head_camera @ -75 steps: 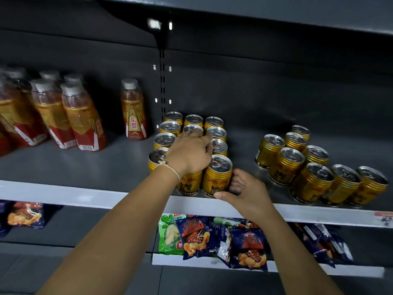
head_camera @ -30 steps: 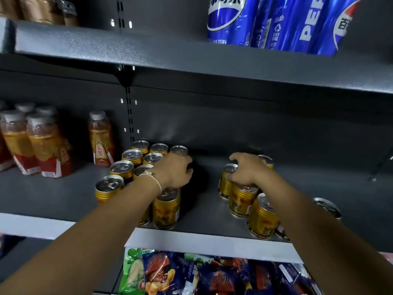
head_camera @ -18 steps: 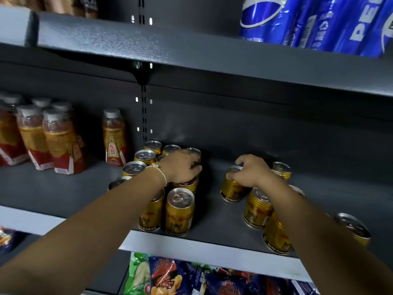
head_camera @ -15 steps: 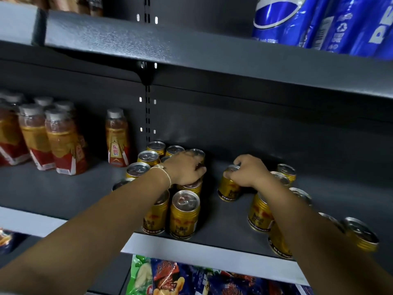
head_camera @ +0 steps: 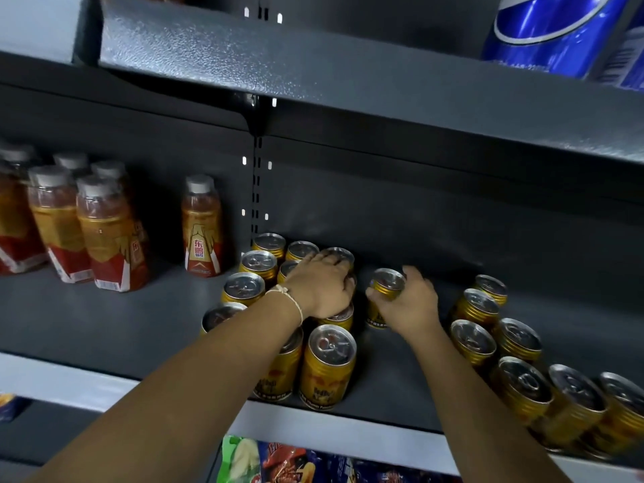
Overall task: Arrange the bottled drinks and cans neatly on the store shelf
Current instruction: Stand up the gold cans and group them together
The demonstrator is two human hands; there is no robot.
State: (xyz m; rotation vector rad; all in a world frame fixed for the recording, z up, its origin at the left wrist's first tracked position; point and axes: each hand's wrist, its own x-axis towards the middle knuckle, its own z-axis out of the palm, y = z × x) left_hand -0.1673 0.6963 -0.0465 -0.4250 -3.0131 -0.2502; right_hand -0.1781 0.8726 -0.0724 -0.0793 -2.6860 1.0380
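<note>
Your right hand (head_camera: pixel 407 303) grips 1 upright gold aluminium can (head_camera: pixel 383 294), just right of the tidy can block (head_camera: pixel 278 308) your curled left hand (head_camera: pixel 322 285) steadies.

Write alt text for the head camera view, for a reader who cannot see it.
A person's right hand grips a gold can beside a tidy block of gold cans, where the left hand rests. More gold cans sit loosely to the right on the dark shelf, orange bottles to the left.

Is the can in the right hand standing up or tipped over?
Standing up. The can shows its lid on top and its base on the shelf, with the right hand gripping it.
</note>
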